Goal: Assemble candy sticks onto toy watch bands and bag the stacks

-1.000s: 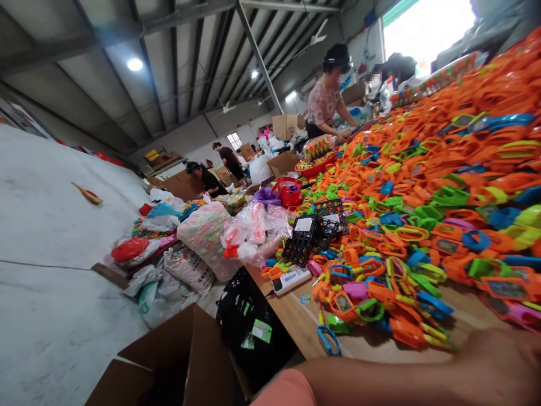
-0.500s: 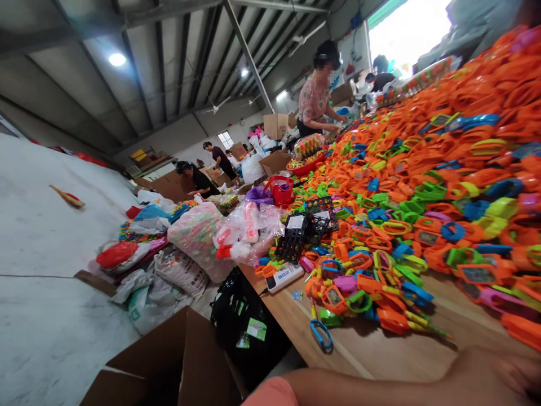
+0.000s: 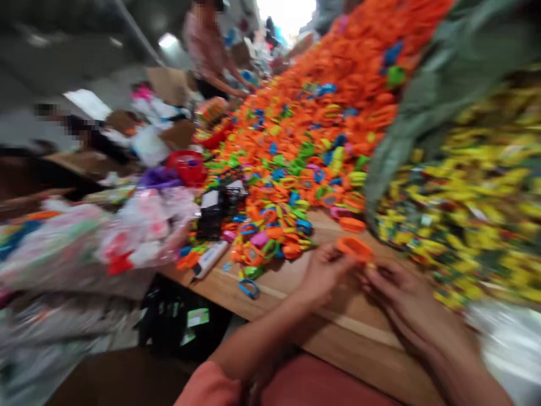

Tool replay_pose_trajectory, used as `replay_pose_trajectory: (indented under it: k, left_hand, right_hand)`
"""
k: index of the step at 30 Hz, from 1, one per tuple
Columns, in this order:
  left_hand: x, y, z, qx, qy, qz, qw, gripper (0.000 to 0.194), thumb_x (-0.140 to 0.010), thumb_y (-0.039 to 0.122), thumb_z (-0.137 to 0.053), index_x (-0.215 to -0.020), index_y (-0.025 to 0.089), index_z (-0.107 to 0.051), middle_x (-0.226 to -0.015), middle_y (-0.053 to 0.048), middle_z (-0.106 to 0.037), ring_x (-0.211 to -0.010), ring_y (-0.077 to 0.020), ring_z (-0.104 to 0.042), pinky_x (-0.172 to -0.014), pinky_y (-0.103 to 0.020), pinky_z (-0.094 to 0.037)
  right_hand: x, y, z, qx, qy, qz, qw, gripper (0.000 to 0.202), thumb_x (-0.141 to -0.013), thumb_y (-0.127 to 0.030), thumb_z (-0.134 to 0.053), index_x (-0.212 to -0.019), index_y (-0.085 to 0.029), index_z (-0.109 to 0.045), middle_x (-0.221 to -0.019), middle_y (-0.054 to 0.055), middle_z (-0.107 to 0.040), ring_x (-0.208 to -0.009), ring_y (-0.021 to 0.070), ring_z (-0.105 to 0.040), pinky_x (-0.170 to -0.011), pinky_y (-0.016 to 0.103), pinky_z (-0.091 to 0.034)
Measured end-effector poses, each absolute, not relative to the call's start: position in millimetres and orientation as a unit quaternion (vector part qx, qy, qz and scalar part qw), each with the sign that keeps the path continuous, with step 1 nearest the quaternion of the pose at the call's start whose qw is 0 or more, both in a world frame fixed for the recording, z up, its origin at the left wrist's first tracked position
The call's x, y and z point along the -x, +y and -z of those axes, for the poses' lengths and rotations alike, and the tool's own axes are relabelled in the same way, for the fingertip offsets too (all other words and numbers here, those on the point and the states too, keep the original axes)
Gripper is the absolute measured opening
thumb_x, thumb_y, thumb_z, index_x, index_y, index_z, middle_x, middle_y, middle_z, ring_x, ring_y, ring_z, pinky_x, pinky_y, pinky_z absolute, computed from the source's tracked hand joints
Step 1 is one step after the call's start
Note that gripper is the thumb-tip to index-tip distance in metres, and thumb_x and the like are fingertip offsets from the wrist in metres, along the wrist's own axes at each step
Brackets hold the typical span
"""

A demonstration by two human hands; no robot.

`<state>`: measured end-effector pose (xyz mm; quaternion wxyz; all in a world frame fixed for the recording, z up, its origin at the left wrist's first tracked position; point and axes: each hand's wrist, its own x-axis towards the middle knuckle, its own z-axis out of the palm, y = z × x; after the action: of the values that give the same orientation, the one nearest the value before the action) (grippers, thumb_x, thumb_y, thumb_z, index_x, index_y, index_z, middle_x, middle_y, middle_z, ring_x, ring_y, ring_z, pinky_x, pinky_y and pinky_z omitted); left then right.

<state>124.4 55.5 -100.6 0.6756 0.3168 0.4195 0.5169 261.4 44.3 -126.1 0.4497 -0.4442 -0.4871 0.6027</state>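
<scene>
My left hand (image 3: 323,272) pinches an orange toy watch (image 3: 354,248) above the wooden table (image 3: 296,282). On the watch's right side my right hand (image 3: 395,285) has its fingers closed on a small yellowish piece at the watch's end; blur hides the piece's details. Behind both hands lies a big heap of orange toy watches (image 3: 304,141), mixed with green, blue, yellow and purple ones. A blue toy watch (image 3: 248,288) rests near the table's front edge, left of my left forearm.
A green sack (image 3: 406,135) of yellow items (image 3: 477,197) stands at right, with clear plastic (image 3: 511,344) below. Black trays (image 3: 211,211) and a white device (image 3: 210,259) lie left. A person (image 3: 211,51) works behind; bags fill the left.
The view has swung right and down. Both hands now show, holding the orange watch between them; before, only one blurred arm and hand showed at the lower right.
</scene>
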Motion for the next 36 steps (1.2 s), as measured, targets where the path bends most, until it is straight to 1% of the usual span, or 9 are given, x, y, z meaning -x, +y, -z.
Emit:
replay_pose_trajectory:
  k: [2,4,9,16,21,28,31,34,36]
  left_hand:
    - [-120,59,103,-0.322,0.421,-0.513,0.675,0.042,-0.060,0.047,-0.096,-0.078,0.017,-0.072,-0.079,-0.002,-0.070,-0.072,-0.0134,-0.061,-0.077,-0.026,-0.048]
    - [-119,61,110,-0.331,0.415,-0.514,0.674,0.040,-0.062,0.044,-0.096,-0.081,0.018,-0.073,-0.079,-0.001,-0.072,-0.073,-0.0127,-0.061,-0.076,-0.024,-0.048]
    - [-119,57,113,-0.366,0.412,-0.518,0.655,0.035,-0.067,0.043,-0.094,-0.081,0.018,-0.072,-0.081,-0.001,-0.073,-0.076,-0.0131,-0.063,-0.076,-0.023,-0.050]
    - [-117,59,114,-0.411,0.417,-0.523,0.619,0.031,-0.073,0.041,-0.090,-0.081,0.018,-0.072,-0.083,-0.002,-0.074,-0.078,-0.0135,-0.064,-0.078,-0.024,-0.051]
    - [-116,55,119,-0.452,0.418,-0.525,0.588,0.027,-0.079,0.040,-0.086,-0.082,0.018,-0.071,-0.085,-0.003,-0.075,-0.081,-0.0158,-0.068,-0.081,-0.026,-0.052]
    - [-111,47,116,-0.535,0.411,-0.492,0.550,0.013,-0.086,0.030,-0.080,-0.086,0.019,-0.074,-0.085,-0.002,-0.077,-0.081,-0.0155,-0.070,-0.079,-0.025,-0.055]
    - [-98,48,104,-0.563,0.432,-0.452,0.541,0.009,-0.084,0.028,-0.078,-0.084,0.019,-0.075,-0.085,-0.003,-0.077,-0.081,-0.0162,-0.070,-0.078,-0.026,-0.055]
    - [-65,59,81,-0.582,0.513,-0.431,0.461,0.012,-0.077,0.027,-0.081,-0.084,0.019,-0.075,-0.076,-0.001,-0.074,-0.069,-0.0153,-0.067,-0.066,-0.025,-0.053]
    - [-39,71,64,-0.582,0.592,-0.434,0.350,0.023,-0.073,0.027,-0.084,-0.093,0.020,-0.075,-0.072,0.001,-0.072,-0.061,-0.0145,-0.063,-0.058,-0.024,-0.049]
  right_hand:
    - [-274,28,126,0.496,-0.381,-0.639,0.447,0.046,-0.075,-0.061,-0.083,-0.098,-0.023,-0.069,-0.073,0.002,-0.065,-0.057,0.0147,-0.056,-0.047,0.026,-0.040]
    - [-275,26,124,0.496,-0.298,-0.679,0.452,0.055,-0.063,-0.057,-0.092,-0.100,-0.022,-0.070,-0.073,0.000,-0.065,-0.058,0.0117,-0.054,-0.046,0.022,-0.033]
    - [-268,32,116,0.469,-0.239,-0.705,0.476,0.055,-0.057,-0.048,-0.096,-0.099,-0.022,-0.073,-0.075,-0.003,-0.065,-0.059,0.0091,-0.054,-0.046,0.020,-0.027]
    - [-268,33,118,0.426,-0.238,-0.717,0.498,0.047,-0.057,-0.040,-0.098,-0.093,-0.021,-0.074,-0.080,-0.002,-0.068,-0.066,0.0091,-0.057,-0.058,0.022,-0.041]
    - [-271,36,117,0.396,-0.266,-0.727,0.494,0.045,-0.058,-0.039,-0.098,-0.091,-0.021,-0.074,-0.084,-0.002,-0.068,-0.066,0.0083,-0.053,-0.062,0.022,-0.045]
    - [-266,32,128,0.394,-0.324,-0.716,0.477,0.038,-0.068,-0.048,-0.089,-0.089,-0.022,-0.071,-0.088,0.001,-0.067,-0.073,0.0127,-0.054,-0.063,0.024,-0.048]
    - [-271,27,126,0.416,-0.405,-0.685,0.439,0.032,-0.081,-0.048,-0.079,-0.096,-0.022,-0.071,-0.094,0.002,-0.070,-0.080,0.0161,-0.061,-0.073,0.029,-0.053]
    - [-297,21,114,0.482,-0.590,-0.520,0.387,0.023,-0.095,-0.037,-0.067,-0.112,-0.021,-0.071,-0.108,0.006,-0.072,-0.099,0.0209,-0.065,-0.088,0.036,-0.052]
    - [-323,17,106,0.535,-0.695,-0.358,0.320,0.021,-0.100,-0.027,-0.059,-0.115,-0.020,-0.071,-0.112,0.009,-0.071,-0.106,0.0244,-0.063,-0.095,0.040,-0.048]
